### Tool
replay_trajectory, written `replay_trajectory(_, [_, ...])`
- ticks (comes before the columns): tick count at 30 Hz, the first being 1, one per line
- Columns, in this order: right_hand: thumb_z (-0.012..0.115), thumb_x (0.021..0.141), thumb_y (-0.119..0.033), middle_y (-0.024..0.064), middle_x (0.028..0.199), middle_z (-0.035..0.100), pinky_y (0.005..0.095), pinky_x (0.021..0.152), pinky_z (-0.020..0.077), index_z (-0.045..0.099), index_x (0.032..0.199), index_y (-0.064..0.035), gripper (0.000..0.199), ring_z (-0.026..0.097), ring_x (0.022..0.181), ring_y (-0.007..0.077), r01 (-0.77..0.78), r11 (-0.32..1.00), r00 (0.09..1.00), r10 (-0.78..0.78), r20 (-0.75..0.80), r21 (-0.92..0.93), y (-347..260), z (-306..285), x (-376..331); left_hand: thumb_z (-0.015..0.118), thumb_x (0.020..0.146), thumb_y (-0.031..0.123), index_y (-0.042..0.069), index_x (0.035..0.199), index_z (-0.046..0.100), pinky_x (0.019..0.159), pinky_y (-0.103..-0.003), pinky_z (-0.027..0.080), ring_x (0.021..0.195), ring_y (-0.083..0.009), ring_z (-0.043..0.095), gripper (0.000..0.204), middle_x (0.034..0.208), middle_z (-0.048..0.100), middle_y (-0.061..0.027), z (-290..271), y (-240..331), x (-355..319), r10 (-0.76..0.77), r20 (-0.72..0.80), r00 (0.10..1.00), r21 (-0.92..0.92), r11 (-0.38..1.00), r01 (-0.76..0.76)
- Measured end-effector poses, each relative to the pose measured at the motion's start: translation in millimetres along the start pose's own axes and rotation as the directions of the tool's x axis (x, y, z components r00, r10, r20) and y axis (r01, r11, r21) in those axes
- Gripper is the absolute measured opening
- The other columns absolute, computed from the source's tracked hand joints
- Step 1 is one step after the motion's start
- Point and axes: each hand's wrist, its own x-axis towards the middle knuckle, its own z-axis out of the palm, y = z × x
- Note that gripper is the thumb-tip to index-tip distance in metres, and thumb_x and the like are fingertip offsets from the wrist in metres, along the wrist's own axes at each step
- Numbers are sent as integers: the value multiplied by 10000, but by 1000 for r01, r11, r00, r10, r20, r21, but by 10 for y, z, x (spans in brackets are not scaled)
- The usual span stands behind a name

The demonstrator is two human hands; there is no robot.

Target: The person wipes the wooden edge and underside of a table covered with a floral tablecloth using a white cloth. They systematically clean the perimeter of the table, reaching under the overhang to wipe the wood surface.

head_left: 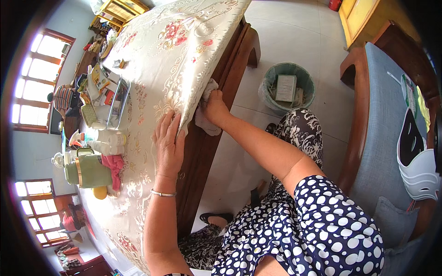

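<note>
- Your left hand [169,146] lay flat and open, fingers spread, on the floral tablecloth [170,50] at its hanging edge, pinning the fabric up.
- Your right hand [214,108] was closed around a white rag [206,123], pressed to the dark wooden table side [202,152] just under the lifted cloth.
- The rag sat bunched between your palm and the wood, part hidden behind the cloth edge.
- A green jug [88,171] stood on the table well left of your hands, red cloth [115,168] beside it.
- A green waste bin [286,87] sat on the tiled floor [294,32], near the table, right of your right hand.
</note>
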Motion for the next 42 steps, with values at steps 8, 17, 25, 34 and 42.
replay_trajectory(8, [611,855,-51,321,1225,450,534,941,488,443,1166,102,385,532,1098,529,-4,1000,1000,4,0,-11,-84,-186,98,532,972,119,54,1402,544,1156,-438,277,1394,-314,417,435,1485,490,-129,-21,47,13,-5,45,999,25,1000,4])
replay_trajectory(17, [613,869,-126,414,1245,518,509,951,504,487,1203,135,442,558,1134,544,-172,970,984,161,78,171,138,-363,752,540,950,101,59,1393,547,1154,-463,266,1405,-348,394,445,1496,467,-158,-71,80,41,-9,86,996,26,1000,7])
replay_trajectory(25, [692,845,-247,345,1326,523,489,1040,448,461,1342,92,645,519,1227,483,187,961,883,-74,-463,203,236,-717,2028,519,961,121,28,1413,517,1170,-469,250,1413,-365,379,462,1507,446,-177,-130,95,26,-30,145,989,71,997,20])
replay_trajectory(34, [633,922,-286,270,1359,563,428,1059,434,385,1452,7,655,536,1284,384,401,894,862,-295,-411,201,851,-789,2752,513,946,105,19,1399,524,1162,-482,253,1412,-386,368,461,1509,436,-196,-133,142,84,-40,174,984,60,998,30])
replay_trajectory(42, [709,860,-293,351,1204,590,509,949,489,559,1156,85,503,579,1147,489,82,995,934,-61,-353,47,558,-776,2289,523,937,80,22,1396,525,1156,-477,263,1393,-396,392,462,1496,448,-202,-132,133,84,-18,155,988,66,998,7])
